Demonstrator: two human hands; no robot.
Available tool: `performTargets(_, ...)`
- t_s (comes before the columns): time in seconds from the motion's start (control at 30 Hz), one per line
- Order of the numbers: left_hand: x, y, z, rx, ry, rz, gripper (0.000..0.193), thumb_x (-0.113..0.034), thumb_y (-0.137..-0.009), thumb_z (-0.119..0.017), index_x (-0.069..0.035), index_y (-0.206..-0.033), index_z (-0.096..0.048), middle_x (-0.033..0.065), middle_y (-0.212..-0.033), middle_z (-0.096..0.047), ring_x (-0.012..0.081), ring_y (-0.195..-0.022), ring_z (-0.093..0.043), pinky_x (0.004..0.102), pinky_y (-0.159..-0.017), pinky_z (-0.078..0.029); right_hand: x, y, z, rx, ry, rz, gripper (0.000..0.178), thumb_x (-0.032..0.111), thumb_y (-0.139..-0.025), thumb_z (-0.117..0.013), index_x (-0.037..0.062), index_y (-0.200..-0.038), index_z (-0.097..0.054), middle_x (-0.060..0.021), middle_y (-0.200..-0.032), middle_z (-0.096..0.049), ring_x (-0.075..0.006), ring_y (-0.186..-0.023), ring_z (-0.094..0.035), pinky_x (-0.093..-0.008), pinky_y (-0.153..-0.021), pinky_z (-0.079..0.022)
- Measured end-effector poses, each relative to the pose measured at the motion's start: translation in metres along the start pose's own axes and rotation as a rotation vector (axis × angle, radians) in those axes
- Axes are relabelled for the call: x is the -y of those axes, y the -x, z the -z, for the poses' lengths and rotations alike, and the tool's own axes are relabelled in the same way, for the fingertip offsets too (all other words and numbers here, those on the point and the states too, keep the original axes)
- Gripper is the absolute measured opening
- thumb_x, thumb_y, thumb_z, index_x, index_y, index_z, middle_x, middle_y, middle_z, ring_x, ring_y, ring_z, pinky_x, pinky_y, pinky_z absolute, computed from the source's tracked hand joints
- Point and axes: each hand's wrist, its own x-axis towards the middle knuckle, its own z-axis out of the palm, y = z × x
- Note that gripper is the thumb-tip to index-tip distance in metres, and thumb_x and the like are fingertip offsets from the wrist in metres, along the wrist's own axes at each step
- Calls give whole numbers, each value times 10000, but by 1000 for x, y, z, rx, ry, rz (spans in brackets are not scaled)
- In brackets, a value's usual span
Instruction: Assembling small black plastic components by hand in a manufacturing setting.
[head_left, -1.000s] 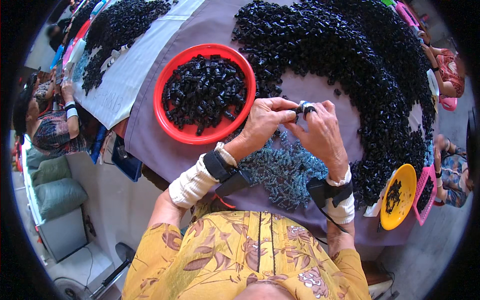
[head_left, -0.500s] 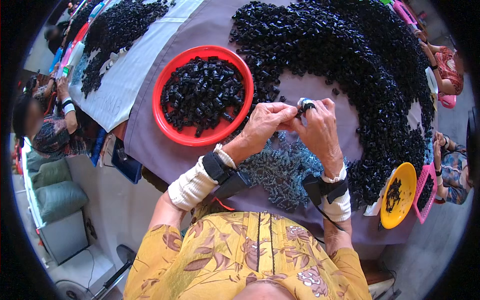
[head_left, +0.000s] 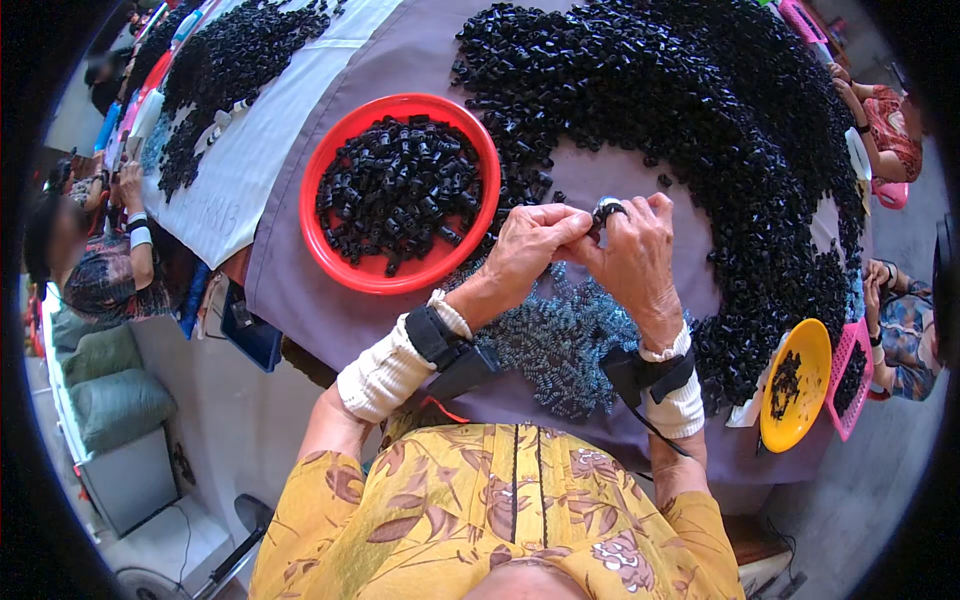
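Observation:
My hands meet above the table, fingertips together. My left hand (head_left: 528, 245) is closed in a pinch, and what its fingertips hold is hidden. My right hand (head_left: 638, 262) is curled around a small black plastic part (head_left: 598, 236), mostly covered by the fingers. One right finger wears a white wrap with a black band (head_left: 611, 207). Below the hands is a loose heap of small bluish coil springs (head_left: 570, 350). To the left stands a red round basin (head_left: 312, 215), with many black plastic parts (head_left: 400, 185) inside.
A big heap of black parts (head_left: 640, 80) curves across the far and right side of the grey tablecloth (head_left: 285, 290). At right are a yellow plate (head_left: 815, 360) and a pink basket (head_left: 850, 395). Co-workers sit left (head_left: 105, 255) and right (head_left: 890, 130). A dark blue bin (head_left: 250, 335) is left.
The hands stay together in nearly the same place, with only slight finger movement. The whole view has shifted very slightly.

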Motion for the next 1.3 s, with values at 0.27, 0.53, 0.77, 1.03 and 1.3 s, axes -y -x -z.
performTargets(0.27, -4, 1, -2, -2, 43, 6, 200, -197, -903, -550, -20, -947, -632, 10, -830, -616, 77, -761, -588, 249, -727, -511, -2, 2, -2, -34, -49, -7, 284, 272, -699, -655, 8, -615, -593, -113, -627, -572, -242, -656, -551, -420, -767, -361)
performTargets(0.53, 0, -2, -2, 17, 59, 3, 185, -172, -896, -554, -12, -949, -632, 10, -838, -616, 80, -765, -587, 248, -731, -510, -4, 4, -2, -22, -50, 13, 243, 223, -698, -631, 9, -606, -562, -115, -620, -551, -250, -624, -531, -409, -734, -361)
performTargets(0.77, 2, -3, -3, 31, 84, 15, 191, -160, -899, -547, 5, -951, -627, 21, -850, -618, 88, -768, -592, 249, -732, -513, -4, 7, 0, -7, -44, 6, 246, 217, -710, -627, 11, -597, -556, -116, -605, -545, -250, -613, -528, -411, -732, -359)
performTargets(1.03, 9, -4, 0, 61, 87, 26, 195, -155, -899, -544, 12, -963, -623, 30, -860, -623, 94, -770, -597, 246, -730, -512, -5, 11, -3, -9, -53, 7, 250, 220, -711, -632, 8, -599, -561, -120, -603, -553, -250, -610, -536, -410, -740, -361)
performTargets(1.3, 10, -4, -1, 56, 93, 19, 189, -154, -894, -551, 5, -965, -625, 26, -860, -625, 86, -755, -589, 240, -721, -501, -3, 11, -1, -16, 31, 10, 246, 229, -706, -644, 14, -606, -576, -115, -603, -566, -236, -617, -546, -419, -768, -357)
